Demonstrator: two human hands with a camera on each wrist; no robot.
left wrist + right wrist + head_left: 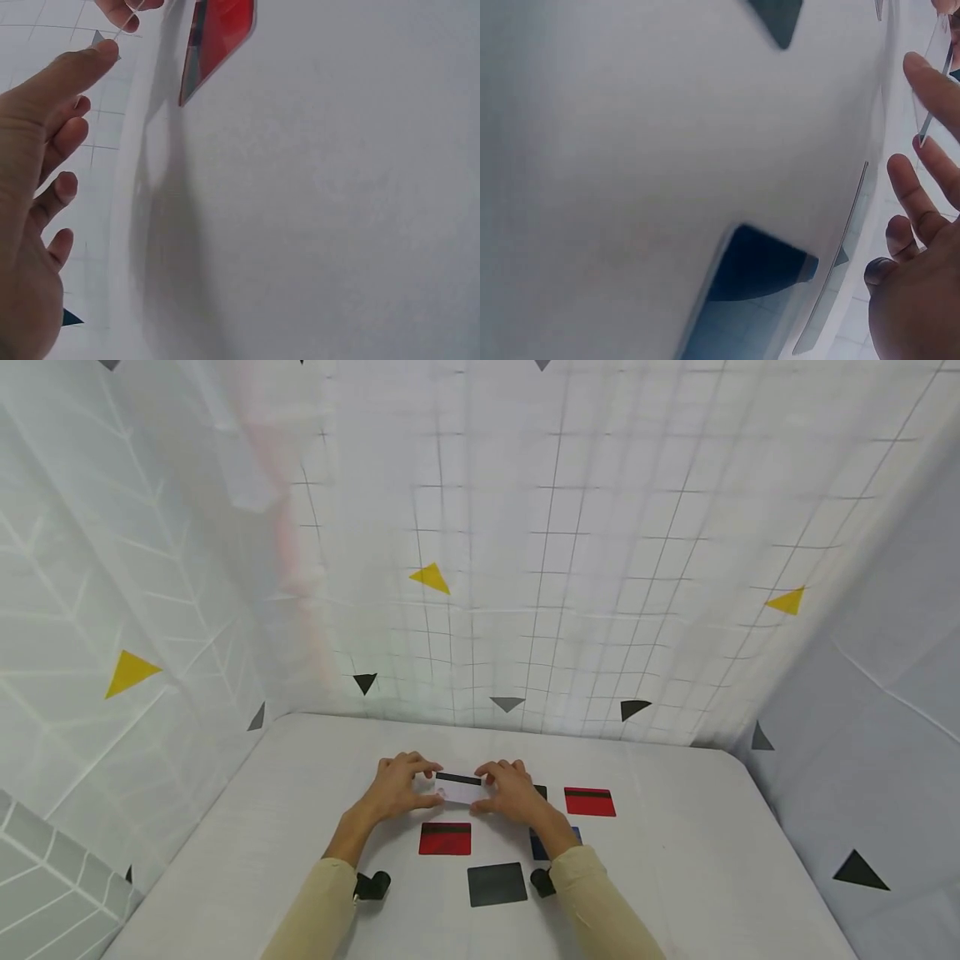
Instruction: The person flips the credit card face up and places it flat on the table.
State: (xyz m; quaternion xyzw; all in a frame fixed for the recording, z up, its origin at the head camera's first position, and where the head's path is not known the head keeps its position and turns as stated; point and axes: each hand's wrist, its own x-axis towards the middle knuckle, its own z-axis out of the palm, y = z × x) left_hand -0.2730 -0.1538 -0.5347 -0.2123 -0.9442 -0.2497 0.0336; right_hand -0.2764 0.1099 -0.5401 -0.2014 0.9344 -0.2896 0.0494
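The left hand [399, 787] and right hand [512, 793] pinch opposite ends of the white card [459, 792], equally near: 3 o'clock from the left, 9 from the right, long axis roughly 9-to-3.

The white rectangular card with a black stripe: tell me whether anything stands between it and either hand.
Nothing visible does. The left hand and right hand directly hold the white card by opposite ends. The leftmost red rectangular card with a dark stripe lies nearer the wearer, outside both grips.
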